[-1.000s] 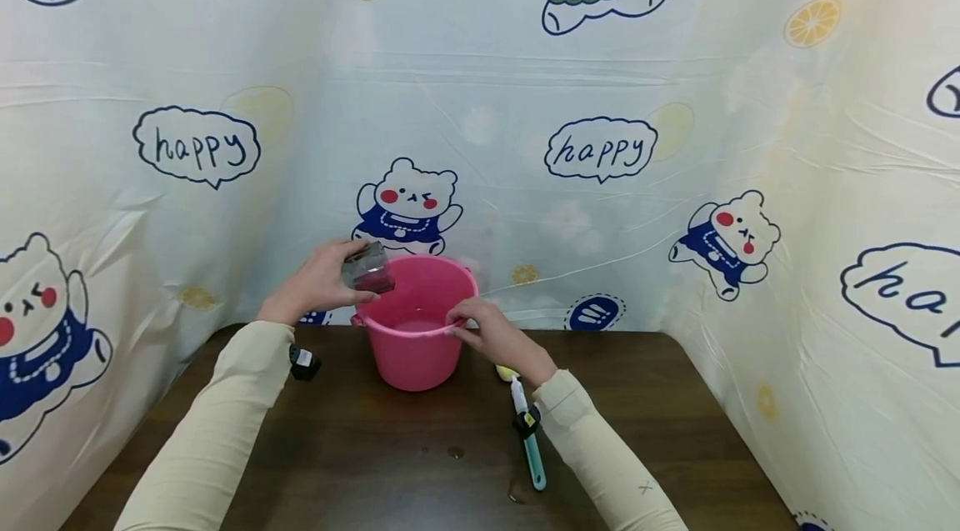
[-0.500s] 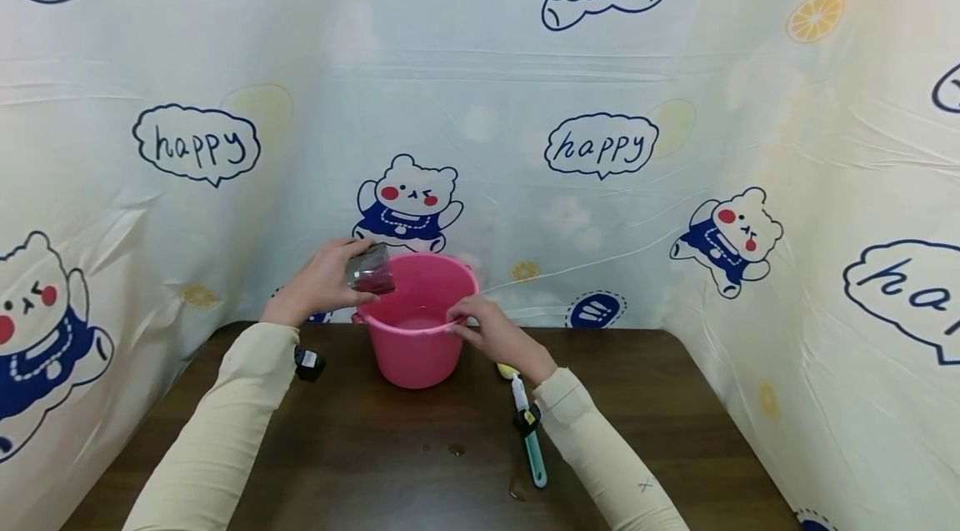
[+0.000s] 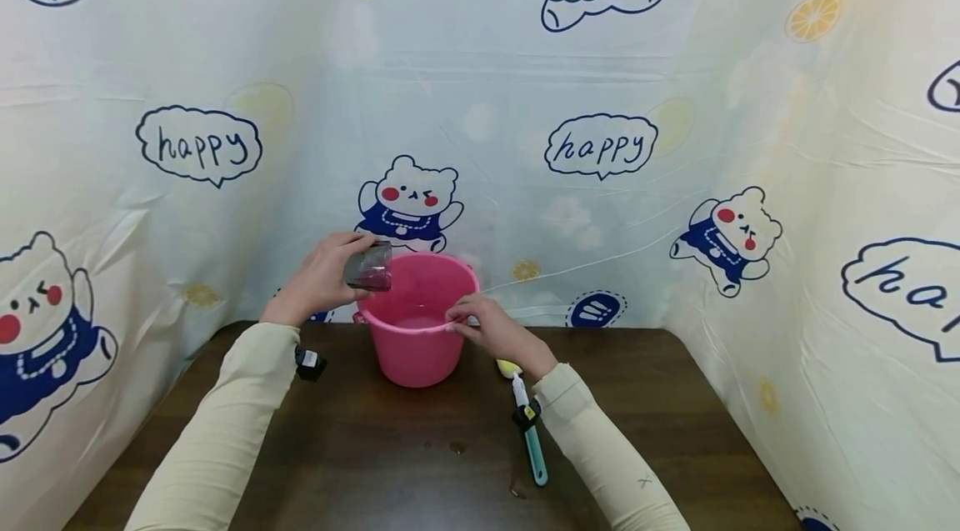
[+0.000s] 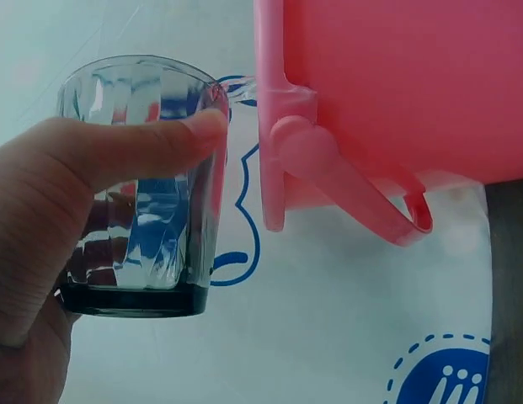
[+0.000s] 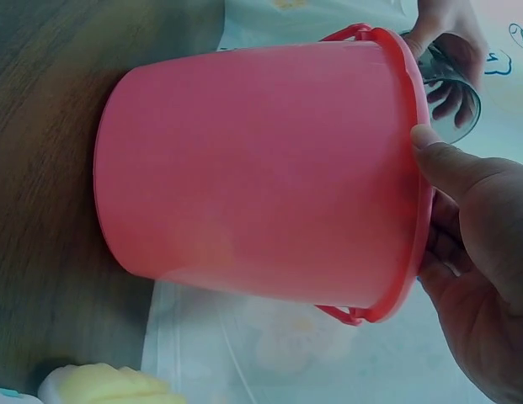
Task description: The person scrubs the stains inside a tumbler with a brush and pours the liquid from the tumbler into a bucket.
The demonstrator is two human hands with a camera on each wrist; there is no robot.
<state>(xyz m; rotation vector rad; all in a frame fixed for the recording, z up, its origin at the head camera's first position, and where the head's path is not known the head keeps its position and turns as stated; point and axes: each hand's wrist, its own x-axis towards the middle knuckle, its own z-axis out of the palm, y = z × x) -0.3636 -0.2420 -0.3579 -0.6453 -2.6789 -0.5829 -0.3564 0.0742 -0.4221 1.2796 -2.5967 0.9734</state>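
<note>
My left hand point(image 3: 318, 279) grips a clear glass tumbler point(image 3: 369, 267) with a dark thick base, tipped over the left rim of a pink bucket point(image 3: 417, 358). In the left wrist view, clear liquid point(image 4: 240, 87) runs from the lip of the glass toward the bucket's mouth. A shallow layer of liquid shows on the bucket floor in the head view. My right hand point(image 3: 501, 333) pinches the bucket's near right rim, the thumb point(image 5: 442, 160) outside and the fingers inside. The bucket stands upright on the table, its handle hanging down the side.
A brush point(image 3: 534, 456) with a teal and white handle and a pale yellow head point(image 3: 508, 368) lies by my right wrist. Small wet spots point(image 3: 457, 448) dot the dark wooden table point(image 3: 375, 464). A printed curtain point(image 3: 480, 97) hangs behind and at both sides.
The glass has turned slightly in my left hand's grip, still over the bucket's left rim. My right hand and the bucket have stayed in place.
</note>
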